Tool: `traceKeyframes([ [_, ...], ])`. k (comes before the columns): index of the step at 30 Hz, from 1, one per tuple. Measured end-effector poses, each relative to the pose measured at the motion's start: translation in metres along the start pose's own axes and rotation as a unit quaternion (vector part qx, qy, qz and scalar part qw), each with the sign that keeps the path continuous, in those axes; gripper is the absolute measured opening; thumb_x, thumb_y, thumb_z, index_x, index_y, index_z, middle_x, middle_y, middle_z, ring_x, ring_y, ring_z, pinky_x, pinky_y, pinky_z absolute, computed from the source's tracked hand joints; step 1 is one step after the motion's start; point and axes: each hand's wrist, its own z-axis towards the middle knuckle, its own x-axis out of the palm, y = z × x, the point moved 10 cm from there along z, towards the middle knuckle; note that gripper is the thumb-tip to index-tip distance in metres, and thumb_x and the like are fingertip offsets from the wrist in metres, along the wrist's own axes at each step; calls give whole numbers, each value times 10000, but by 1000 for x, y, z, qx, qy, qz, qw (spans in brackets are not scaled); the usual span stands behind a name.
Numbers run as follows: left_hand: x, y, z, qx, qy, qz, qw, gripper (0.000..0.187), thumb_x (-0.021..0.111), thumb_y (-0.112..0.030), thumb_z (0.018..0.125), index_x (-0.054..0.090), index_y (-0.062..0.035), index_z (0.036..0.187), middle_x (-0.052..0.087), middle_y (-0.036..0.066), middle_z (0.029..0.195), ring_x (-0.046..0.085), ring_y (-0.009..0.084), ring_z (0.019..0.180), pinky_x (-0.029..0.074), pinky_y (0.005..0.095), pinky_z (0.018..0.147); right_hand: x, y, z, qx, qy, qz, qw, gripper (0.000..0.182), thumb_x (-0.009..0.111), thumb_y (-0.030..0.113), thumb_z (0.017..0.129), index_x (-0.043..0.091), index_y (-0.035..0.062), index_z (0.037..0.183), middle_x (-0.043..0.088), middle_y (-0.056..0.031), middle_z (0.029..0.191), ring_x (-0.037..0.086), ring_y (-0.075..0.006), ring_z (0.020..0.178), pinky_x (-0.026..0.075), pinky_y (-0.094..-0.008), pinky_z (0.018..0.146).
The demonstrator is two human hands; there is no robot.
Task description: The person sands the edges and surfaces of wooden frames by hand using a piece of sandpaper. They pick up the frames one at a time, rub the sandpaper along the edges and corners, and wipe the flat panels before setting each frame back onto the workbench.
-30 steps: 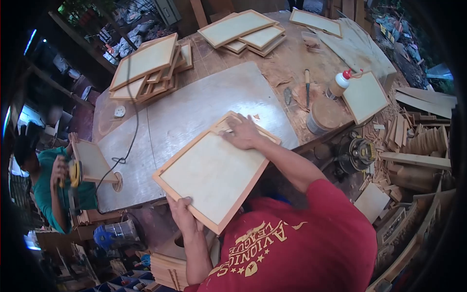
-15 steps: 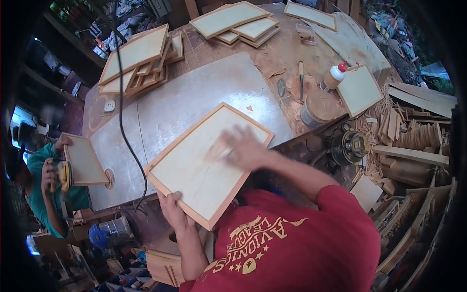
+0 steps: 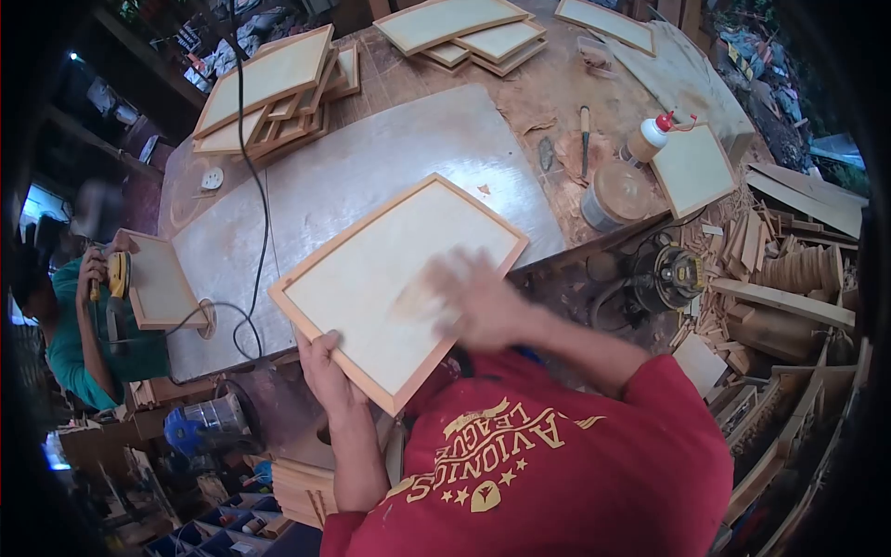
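A rectangular wooden panel with a raised frame (image 3: 371, 260) is tilted over the near edge of the worktable. My left hand (image 3: 327, 371) grips its lower left edge, thumb on top of the frame and fingers beneath. Over the panel's right half, my right hand (image 3: 487, 302) is smeared by motion. A tan blurred patch shows at its fingertips on the pale surface; whether this is a held sheet or cloth, I cannot make out.
Stacked framed panels (image 3: 269, 84) and more panels (image 3: 455, 23) lie along the far side. A glue bottle (image 3: 647, 139), a round tub (image 3: 614, 197) and a chisel-like tool (image 3: 585, 139) are at right. A co-worker (image 3: 74, 325) holds a yellow sander (image 3: 118, 274). A black cable (image 3: 251, 167) crosses the table.
My right hand has shifted slightly right and down across the panel, still blurred. The view has moved a little. The co-worker's sander has risen, and the cable now loops near the table edge.
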Motion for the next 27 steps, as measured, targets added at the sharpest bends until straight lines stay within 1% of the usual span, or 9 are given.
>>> traceKeyframes([
  [2,4,-3,5,18,21,-7,1000,733,467,-22,811,407,17,1540,541,216,1425,595,351,1301,519,446,1109,-4,75,-25,-126,-60,45,989,806,473,635,1007,407,97,1603,355,-196,1674,237,-490,1556,128,-660,1263],
  [6,-4,1,16,8,20,12,1000,744,462,-23,807,403,12,1547,533,215,1437,600,359,1295,534,464,1096,-7,-59,-20,77,-12,-78,994,733,428,631,1024,475,158,1583,377,-155,1674,251,-485,1555,98,-660,1270],
  [7,-5,1,17,-1,23,15,1000,747,460,-21,806,400,11,1550,531,214,1440,601,360,1294,537,466,1093,9,-110,-24,111,-83,-82,987,698,415,610,1040,496,162,1570,407,-147,1658,250,-483,1555,97,-655,1269],
  [8,-8,2,15,-13,23,24,999,750,458,-20,806,398,9,1553,530,213,1444,602,361,1292,540,469,1090,7,-129,-23,152,-48,-28,987,721,381,629,1050,480,147,1578,401,-153,1660,229,-482,1564,83,-654,1272],
  [10,-5,-2,15,-3,34,-4,999,756,458,-20,808,386,2,1560,526,211,1448,602,361,1292,539,469,1094,7,-88,-18,55,-43,-10,997,784,378,682,1039,444,136,1597,376,-160,1674,204,-478,1575,62,-653,1275],
  [14,2,-6,26,-1,69,-4,998,750,464,-25,816,373,-9,1560,531,203,1434,605,357,1284,541,467,1095,-1,39,-33,-123,-78,68,987,766,471,715,999,549,170,1531,393,-120,1672,246,-457,1566,97,-642,1278],
  [18,-2,-9,36,-4,81,2,997,752,479,-20,811,368,-13,1555,536,197,1418,607,356,1278,544,464,1092,6,-113,-27,49,-128,73,988,574,532,575,1019,651,206,1443,533,-114,1581,318,-487,1523,162,-638,1250],
  [20,-4,-7,40,-2,98,-8,995,755,489,-21,806,369,-11,1552,536,194,1413,609,356,1273,547,460,1087,-3,-149,-33,113,-99,39,988,650,572,626,987,661,157,1428,564,-136,1547,373,-476,1484,206,-617,1235],
  [27,-11,-5,45,-1,110,29,994,760,518,-50,811,355,-8,1552,525,202,1425,592,347,1295,537,454,1098,-27,-123,-21,-19,-105,102,989,503,850,324,833,742,89,1264,672,-114,1372,552,-359,1276,405,-450,1131],
])
